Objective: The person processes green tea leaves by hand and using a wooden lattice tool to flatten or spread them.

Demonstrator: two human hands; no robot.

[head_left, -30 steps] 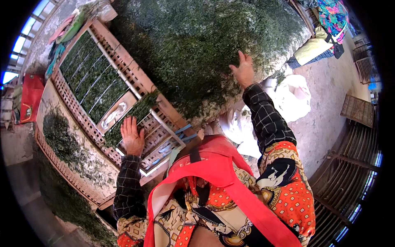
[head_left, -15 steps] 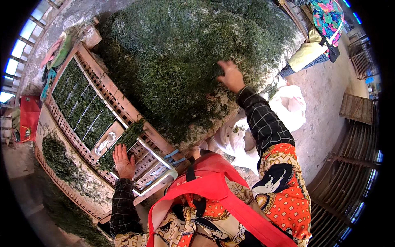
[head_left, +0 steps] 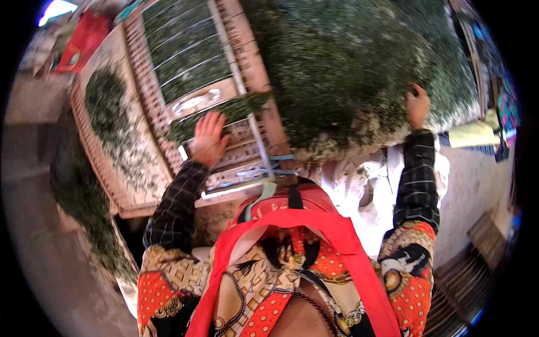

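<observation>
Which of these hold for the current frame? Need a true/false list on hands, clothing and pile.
1. The left hand and right hand are apart. True.
2. The left hand is at the green strip beside the wooden board. True.
3. The right hand is at the wooden board. False: it is at the green pile; contact is unclear.
4. Both forearms wear dark checked sleeves. True.
5. The strap across the person's front is blue. False: the strap is red.
</observation>
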